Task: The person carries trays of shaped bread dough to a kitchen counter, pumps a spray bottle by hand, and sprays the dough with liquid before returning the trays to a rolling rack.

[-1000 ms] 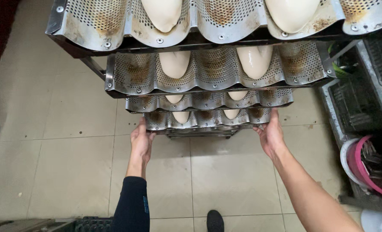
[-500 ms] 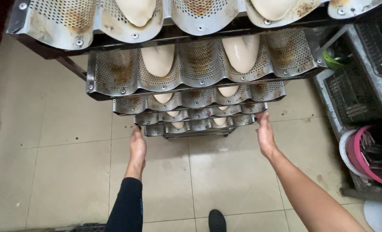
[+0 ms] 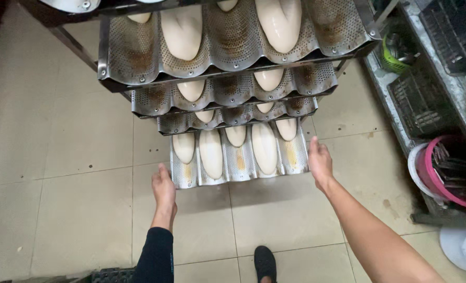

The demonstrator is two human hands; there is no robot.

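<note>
Perforated tray [image 3: 238, 157] of dough loaves [image 3: 263, 148] now sticks out from the rack [image 3: 112, 84]; your left hand [image 3: 163, 189] and right hand [image 3: 319, 161] grip its front corners.

No packages, labels, signs or screens show anywhere in this view — nothing boxed, wrapped, printed or lit.
</note>
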